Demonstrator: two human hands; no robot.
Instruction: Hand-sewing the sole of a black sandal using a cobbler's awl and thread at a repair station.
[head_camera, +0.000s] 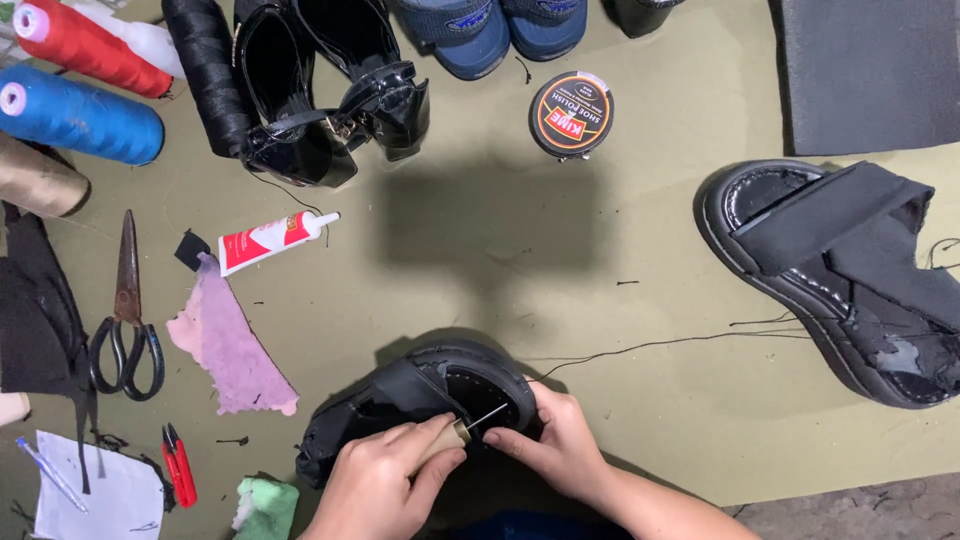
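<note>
My left hand (375, 478) clenched a wooden-handled awl (462, 430), its needle driven into the black shoe (420, 395); my right hand (560, 440) pinched the sole's edge, steadying it. Black thread (680, 342) trailed right of the shoe.

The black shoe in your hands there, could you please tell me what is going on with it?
A person holds a black leather shoe on the olive work mat. The left hand grips a wooden-handled awl whose tip meets the sole, while the right hand steadies the shoe. A black thread trails right.
</note>
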